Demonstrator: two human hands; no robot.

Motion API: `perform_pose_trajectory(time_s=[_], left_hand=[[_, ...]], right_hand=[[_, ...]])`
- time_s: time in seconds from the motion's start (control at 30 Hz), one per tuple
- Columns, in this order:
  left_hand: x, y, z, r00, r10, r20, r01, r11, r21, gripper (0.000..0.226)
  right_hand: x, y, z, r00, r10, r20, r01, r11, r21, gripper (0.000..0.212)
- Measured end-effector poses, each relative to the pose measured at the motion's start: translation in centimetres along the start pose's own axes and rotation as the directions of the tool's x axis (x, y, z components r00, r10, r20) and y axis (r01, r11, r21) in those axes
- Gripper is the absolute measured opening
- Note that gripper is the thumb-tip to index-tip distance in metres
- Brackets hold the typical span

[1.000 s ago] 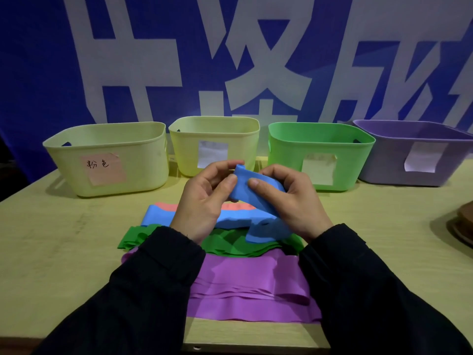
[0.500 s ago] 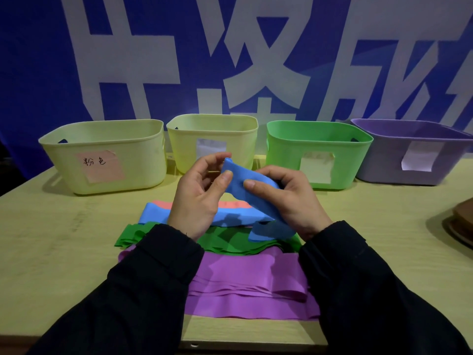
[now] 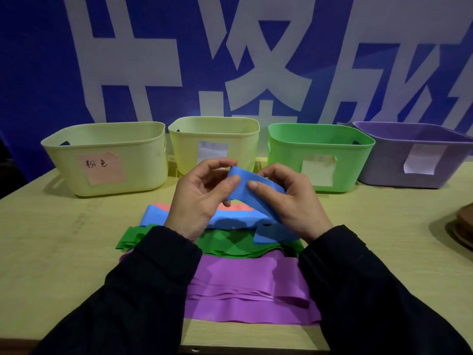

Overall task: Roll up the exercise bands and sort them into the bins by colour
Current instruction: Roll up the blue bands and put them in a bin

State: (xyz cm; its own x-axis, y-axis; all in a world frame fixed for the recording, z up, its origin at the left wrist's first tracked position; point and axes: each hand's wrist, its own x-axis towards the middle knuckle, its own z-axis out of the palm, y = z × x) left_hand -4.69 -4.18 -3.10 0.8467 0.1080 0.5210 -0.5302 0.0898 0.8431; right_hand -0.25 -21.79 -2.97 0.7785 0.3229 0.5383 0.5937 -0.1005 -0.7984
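Both hands hold one end of a blue band (image 3: 252,187) above the table. My left hand (image 3: 202,198) pinches the folded end between thumb and fingers; my right hand (image 3: 289,201) grips it just beside, thumb on top. The band's tail (image 3: 276,233) trails down onto the pile. Beneath lie more blue bands (image 3: 153,216), a pink band (image 3: 239,207), green bands (image 3: 230,245) and purple bands (image 3: 243,285). Behind stand four bins: a yellow one with a pink label (image 3: 107,160), a yellow one (image 3: 215,131), a green one (image 3: 320,139) and a purple one (image 3: 414,152).
The bins stand in a row along the back of a wooden table (image 3: 51,252), in front of a blue banner with white characters (image 3: 230,60). A brown round object (image 3: 463,226) sits at the right edge. The table's front edge runs just below the purple bands.
The hands have shifted slightly, keeping hold of the blue band's end; the folded end now shows a little more between the fingertips. The pile has not moved.
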Motion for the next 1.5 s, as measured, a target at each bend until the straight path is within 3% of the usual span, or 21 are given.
perform_pose_trajectory(time_s=[0.23, 0.43, 0.6, 0.77, 0.87, 1.07, 1.27, 1.4, 1.5], left_hand=[[0.1, 0.2, 0.1, 0.996, -0.012, -0.084, 0.017, 0.998, 0.061, 0.024], [-0.1, 0.1, 0.1, 0.999, -0.008, -0.040, 0.010, 0.999, 0.043, 0.021], [0.1, 0.2, 0.0, 0.996, 0.019, -0.087, -0.012, 0.997, 0.076, 0.029], [0.1, 0.2, -0.1, 0.994, 0.011, -0.112, -0.001, 0.996, 0.093, 0.023], [0.2, 0.0, -0.3, 0.996, 0.027, -0.079, -0.016, 0.991, 0.133, 0.033], [0.2, -0.2, -0.2, 0.997, 0.050, -0.052, -0.041, 0.985, 0.169, 0.026], [0.2, 0.0, -0.2, 0.996, 0.002, -0.086, 0.005, 0.997, 0.083, 0.022], [0.1, 0.0, -0.1, 0.998, -0.067, -0.010, 0.066, 0.997, -0.034, 0.019], [0.1, -0.1, -0.2, 0.995, -0.094, 0.043, 0.097, 0.993, -0.067, 0.028]], right_hand=[[0.0, -0.7, -0.3, 0.990, 0.127, 0.062, -0.134, 0.983, 0.129, 0.014], [0.0, -0.7, -0.7, 0.996, 0.079, 0.036, -0.082, 0.993, 0.082, 0.021], [0.1, -0.9, -1.2, 0.995, 0.097, 0.027, -0.099, 0.993, 0.065, 0.021], [0.2, -0.9, -2.2, 0.996, 0.084, -0.009, -0.084, 0.996, 0.019, 0.019], [0.3, -0.8, -2.7, 0.996, 0.066, -0.065, -0.066, 0.998, 0.007, 0.016], [0.2, -0.6, -2.7, 0.997, 0.038, -0.062, -0.044, 0.994, -0.096, 0.018], [-0.1, -1.6, -2.6, 0.991, 0.111, 0.067, -0.117, 0.989, 0.093, 0.012], [-0.2, -2.0, -2.8, 0.990, 0.128, 0.064, -0.137, 0.979, 0.149, 0.020], [-0.2, -2.0, -2.9, 0.986, 0.152, 0.073, -0.164, 0.966, 0.201, 0.022]])
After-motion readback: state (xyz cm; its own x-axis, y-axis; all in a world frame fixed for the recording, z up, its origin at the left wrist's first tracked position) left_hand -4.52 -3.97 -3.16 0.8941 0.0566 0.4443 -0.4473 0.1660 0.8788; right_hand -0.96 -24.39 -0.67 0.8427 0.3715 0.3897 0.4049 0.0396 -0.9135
